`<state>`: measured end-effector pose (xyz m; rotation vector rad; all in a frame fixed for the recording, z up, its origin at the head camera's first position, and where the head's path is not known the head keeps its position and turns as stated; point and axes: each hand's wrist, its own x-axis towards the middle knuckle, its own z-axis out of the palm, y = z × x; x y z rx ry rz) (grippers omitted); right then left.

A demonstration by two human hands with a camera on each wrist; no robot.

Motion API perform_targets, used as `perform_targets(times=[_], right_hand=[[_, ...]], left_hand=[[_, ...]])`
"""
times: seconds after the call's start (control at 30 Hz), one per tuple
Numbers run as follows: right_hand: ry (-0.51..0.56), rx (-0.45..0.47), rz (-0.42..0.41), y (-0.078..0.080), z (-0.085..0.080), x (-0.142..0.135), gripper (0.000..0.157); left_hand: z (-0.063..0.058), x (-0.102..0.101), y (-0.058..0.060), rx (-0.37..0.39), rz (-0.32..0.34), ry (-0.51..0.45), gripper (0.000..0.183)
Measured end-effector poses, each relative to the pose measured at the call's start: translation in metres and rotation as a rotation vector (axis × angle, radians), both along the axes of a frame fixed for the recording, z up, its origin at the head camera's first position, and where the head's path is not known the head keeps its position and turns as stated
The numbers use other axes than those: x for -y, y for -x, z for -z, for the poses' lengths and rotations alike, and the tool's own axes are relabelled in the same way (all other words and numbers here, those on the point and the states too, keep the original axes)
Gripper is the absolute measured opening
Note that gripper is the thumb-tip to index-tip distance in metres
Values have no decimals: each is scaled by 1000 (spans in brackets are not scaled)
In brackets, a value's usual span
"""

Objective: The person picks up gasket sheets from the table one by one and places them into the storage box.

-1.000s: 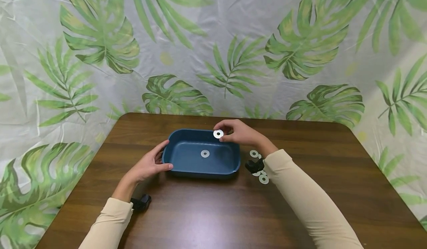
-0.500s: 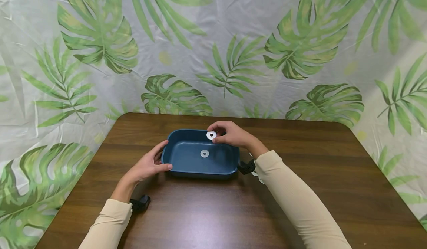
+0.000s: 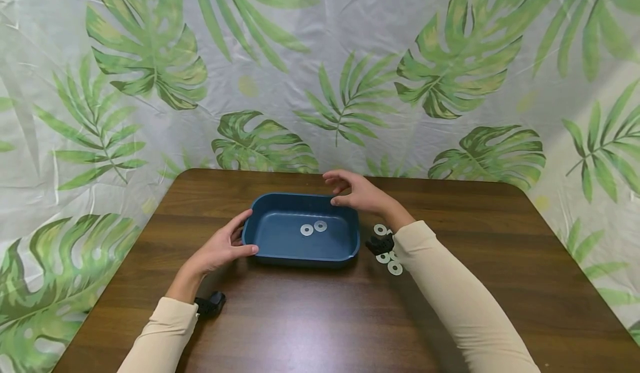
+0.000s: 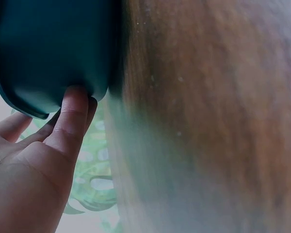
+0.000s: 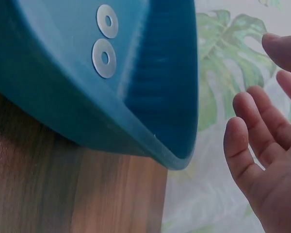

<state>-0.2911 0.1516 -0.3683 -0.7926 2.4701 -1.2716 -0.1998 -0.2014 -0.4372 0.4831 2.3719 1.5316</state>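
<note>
A blue rectangular tray (image 3: pixel 300 260) with raised walls stands on the table. Two flat washers (image 3: pixel 306 230) lie side by side on its floor, and both washers (image 5: pixel 105 58) show in the right wrist view. My left hand (image 3: pixel 220 249) holds the tray's left end, thumb towards the front corner and fingers towards the back one. In the left wrist view the left hand's fingers (image 4: pixel 72 116) press against the tray's outer wall (image 4: pixel 53 53). Above the tray's back right corner, my right hand (image 3: pixel 362 193) is spread with nothing in it; its fingers (image 5: pixel 237 141) stand apart from the rim.
Several more washers (image 3: pixel 395 268) lie on the wooden table (image 3: pixel 310 317) right of the tray, partly hidden by the right wrist's black camera mount (image 3: pixel 381 244). A leaf-patterned cloth (image 3: pixel 270 84) hangs behind the table.
The washer pinched in my right hand was let go and now lies in the tray beside the first. That hand first moved left, then back right, fingers spread. The left hand stayed put.
</note>
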Motion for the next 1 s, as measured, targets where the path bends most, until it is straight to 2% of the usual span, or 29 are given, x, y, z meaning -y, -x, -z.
perform_targets(times=[0.3,0.37,0.6,0.8,1.0], right_hand=[[-64,-43,-33,-9,0,-8,51],[-105,-67,-28,-15,-1,-12,49],[-268,-243,-71,-50,-15,-46,41],[-316,-277,-38,-66,-18,-77,40],[-291,-245,0,-75,-13,-102,41]], left_hand=[[0,3,-2,-2,-7,12,89],[-1,2,-2,-1,-4,14,88],[0,-1,-1,15,-11,27,89],[-2,-1,-1,17,-19,34,89],[-2,-1,-2,23,-21,22,90]])
